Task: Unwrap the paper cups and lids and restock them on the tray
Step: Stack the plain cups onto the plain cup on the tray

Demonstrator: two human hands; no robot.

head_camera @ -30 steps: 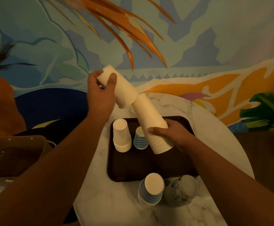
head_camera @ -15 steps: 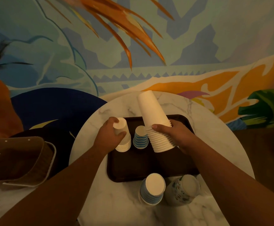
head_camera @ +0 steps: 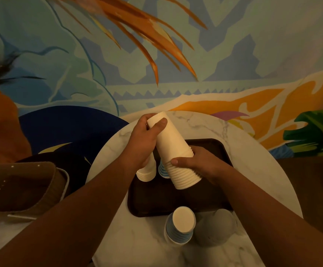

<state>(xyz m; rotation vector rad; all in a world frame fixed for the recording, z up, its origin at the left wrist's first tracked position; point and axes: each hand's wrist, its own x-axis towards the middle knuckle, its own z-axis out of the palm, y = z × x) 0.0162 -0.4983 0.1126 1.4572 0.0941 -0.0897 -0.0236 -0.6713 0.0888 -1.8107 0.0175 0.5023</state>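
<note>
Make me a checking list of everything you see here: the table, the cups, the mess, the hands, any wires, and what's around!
Surface: round white marble table with a dark brown tray on it.
Job's things: tall stack of white paper cups tilted over the tray; short white stack and blue-striped stack on the tray.
Clutter: another blue-striped stack and a blurred patterned stack on the table, off the tray.
Hands: left hand grips the tall stack's top; right hand grips its lower end.
Cables: nothing seen.
Surroundings: painted mural wall; brown basket at left.
</note>
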